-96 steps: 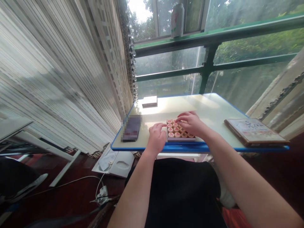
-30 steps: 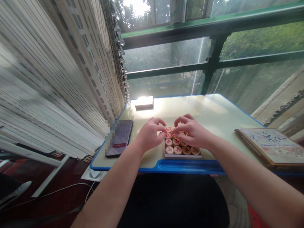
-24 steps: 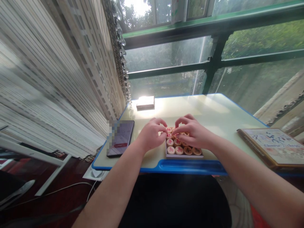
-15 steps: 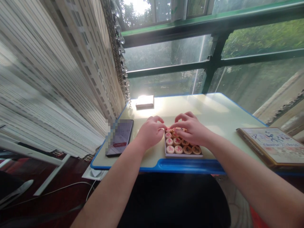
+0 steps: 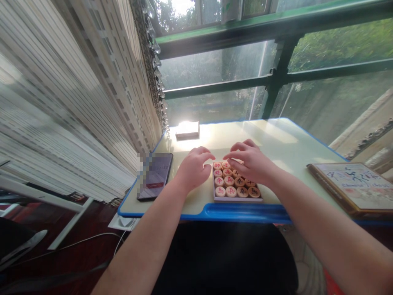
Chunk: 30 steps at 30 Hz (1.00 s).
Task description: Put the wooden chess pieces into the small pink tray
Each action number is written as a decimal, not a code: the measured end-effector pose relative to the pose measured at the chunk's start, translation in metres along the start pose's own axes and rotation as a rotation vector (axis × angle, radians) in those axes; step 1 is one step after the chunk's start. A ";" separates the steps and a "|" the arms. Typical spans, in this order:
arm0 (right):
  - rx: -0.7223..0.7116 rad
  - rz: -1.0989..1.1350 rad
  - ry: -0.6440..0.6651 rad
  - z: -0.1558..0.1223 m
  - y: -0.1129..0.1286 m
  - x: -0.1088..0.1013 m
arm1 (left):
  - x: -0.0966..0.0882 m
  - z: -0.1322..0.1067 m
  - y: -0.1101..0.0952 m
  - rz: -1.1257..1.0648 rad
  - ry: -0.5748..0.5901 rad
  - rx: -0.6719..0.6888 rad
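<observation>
Round wooden Chinese chess pieces with red and black characters lie in rows inside a shallow white box tray near the table's front edge. My left hand is beside the tray's left side, fingers curved and apart from the thumb, holding nothing. Over the tray's right part hovers my right hand, its fingers spread and bent above the pieces. It hides several pieces at the back right. No piece shows between the fingers of either hand.
A phone lies at the table's left edge. Far back stands a small white box. On the right rests a flat Chinese chess box. The blue-rimmed table stands between a striped curtain and a window.
Both hands have lifted slightly off the back row of pieces, and the fingers have opened. The back-left pieces now show more fully.
</observation>
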State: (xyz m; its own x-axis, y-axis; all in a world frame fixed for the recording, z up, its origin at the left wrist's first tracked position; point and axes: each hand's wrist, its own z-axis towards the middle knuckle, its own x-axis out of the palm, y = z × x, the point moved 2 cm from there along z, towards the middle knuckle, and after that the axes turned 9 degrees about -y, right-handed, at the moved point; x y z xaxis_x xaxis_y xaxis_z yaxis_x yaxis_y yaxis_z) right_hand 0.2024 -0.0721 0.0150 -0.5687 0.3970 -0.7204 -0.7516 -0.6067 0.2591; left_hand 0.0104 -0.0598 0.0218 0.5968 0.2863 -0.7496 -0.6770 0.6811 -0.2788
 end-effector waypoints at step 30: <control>0.262 0.188 -0.071 -0.036 -0.030 -0.007 | 0.029 0.001 -0.012 -0.324 0.149 0.070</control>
State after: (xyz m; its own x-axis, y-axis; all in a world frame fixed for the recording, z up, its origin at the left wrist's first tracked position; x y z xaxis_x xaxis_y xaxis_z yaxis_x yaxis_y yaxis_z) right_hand 0.2409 -0.0815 -0.0106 -0.7206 0.3472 -0.6002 -0.6864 -0.4797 0.5466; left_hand 0.0363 -0.0593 0.0043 0.7025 -0.0496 -0.7099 -0.4292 0.7662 -0.4783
